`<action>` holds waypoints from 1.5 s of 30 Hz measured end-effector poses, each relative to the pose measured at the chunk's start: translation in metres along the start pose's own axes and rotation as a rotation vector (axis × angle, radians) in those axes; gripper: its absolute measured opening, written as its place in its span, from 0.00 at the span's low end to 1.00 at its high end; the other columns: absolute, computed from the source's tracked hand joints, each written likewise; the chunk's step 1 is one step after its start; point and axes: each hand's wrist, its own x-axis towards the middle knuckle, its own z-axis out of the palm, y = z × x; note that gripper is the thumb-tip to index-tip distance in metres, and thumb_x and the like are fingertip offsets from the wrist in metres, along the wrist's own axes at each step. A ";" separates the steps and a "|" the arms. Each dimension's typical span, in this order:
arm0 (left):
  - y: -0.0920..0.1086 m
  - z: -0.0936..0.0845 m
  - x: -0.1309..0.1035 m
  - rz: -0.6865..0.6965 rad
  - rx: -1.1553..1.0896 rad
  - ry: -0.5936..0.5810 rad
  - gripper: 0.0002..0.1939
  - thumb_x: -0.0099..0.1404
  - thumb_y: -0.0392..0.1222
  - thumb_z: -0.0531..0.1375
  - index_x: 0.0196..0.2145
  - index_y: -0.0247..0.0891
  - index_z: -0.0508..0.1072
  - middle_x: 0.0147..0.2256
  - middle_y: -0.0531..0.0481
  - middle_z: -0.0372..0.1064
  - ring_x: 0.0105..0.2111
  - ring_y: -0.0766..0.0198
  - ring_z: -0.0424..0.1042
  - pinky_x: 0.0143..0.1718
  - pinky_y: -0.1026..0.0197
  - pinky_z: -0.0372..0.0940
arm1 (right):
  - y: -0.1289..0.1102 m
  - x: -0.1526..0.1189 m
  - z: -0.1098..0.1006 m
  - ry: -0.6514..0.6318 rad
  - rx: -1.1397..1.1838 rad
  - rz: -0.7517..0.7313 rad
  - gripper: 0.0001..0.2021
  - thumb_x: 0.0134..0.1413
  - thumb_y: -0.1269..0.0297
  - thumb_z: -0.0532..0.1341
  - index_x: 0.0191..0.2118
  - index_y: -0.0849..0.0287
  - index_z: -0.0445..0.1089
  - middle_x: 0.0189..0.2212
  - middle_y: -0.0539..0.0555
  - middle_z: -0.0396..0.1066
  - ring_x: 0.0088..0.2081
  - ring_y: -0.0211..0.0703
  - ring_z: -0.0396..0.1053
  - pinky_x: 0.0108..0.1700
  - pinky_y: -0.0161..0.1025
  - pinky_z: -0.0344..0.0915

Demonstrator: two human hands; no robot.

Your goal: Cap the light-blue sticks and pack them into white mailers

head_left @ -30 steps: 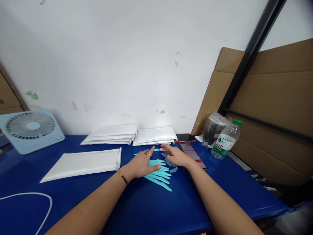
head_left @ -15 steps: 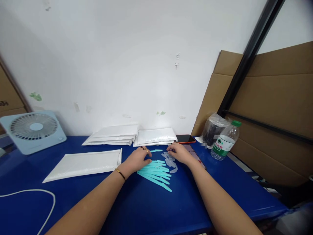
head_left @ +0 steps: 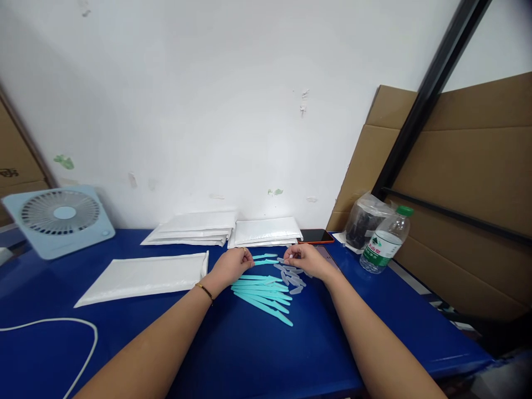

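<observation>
My left hand (head_left: 230,267) is closed on the left end of a turquoise eyebrow razor (head_left: 266,262), which points right. Another turquoise razor lies just behind it. In front, several more razors (head_left: 261,296) are fanned out on the blue table (head_left: 266,354). My right hand (head_left: 308,260) pinches a small clear blade cap (head_left: 281,260) close to the tip of the held razor; whether the two touch I cannot tell. Below the right fingers lies a loose pile of clear caps (head_left: 295,281).
White padded envelopes (head_left: 191,228) are stacked along the wall, with a single envelope (head_left: 143,279) nearer on the left. A blue fan (head_left: 64,221) and a white cable (head_left: 93,338) are at left. Phones (head_left: 316,236), a water bottle (head_left: 382,244) and a bagged dark object (head_left: 363,221) stand right.
My left hand has taken hold of a razor and drawn back slightly left. The right fingers have closed in a pinch on a cap beside the razor's tip.
</observation>
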 end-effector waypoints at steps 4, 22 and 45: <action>0.001 -0.001 0.000 -0.009 0.006 0.001 0.11 0.55 0.48 0.56 0.29 0.38 0.71 0.25 0.51 0.69 0.26 0.64 0.66 0.25 0.65 0.54 | -0.005 -0.002 0.003 0.002 0.021 -0.007 0.10 0.46 0.58 0.59 0.30 0.60 0.71 0.23 0.50 0.68 0.24 0.35 0.62 0.25 0.31 0.57; 0.003 -0.008 -0.003 0.103 0.083 -0.077 0.10 0.51 0.49 0.59 0.28 0.42 0.74 0.30 0.52 0.71 0.30 0.63 0.68 0.28 0.66 0.57 | -0.004 0.007 0.021 0.061 -0.256 -0.029 0.09 0.39 0.57 0.64 0.25 0.57 0.72 0.28 0.52 0.69 0.29 0.39 0.65 0.30 0.33 0.59; -0.002 -0.014 0.001 -0.006 -0.221 -0.001 0.08 0.58 0.45 0.52 0.30 0.38 0.63 0.21 0.55 0.61 0.23 0.66 0.65 0.24 0.66 0.56 | -0.006 0.005 0.012 0.188 0.522 0.162 0.15 0.42 0.56 0.62 0.34 0.64 0.70 0.28 0.56 0.72 0.28 0.40 0.70 0.30 0.36 0.65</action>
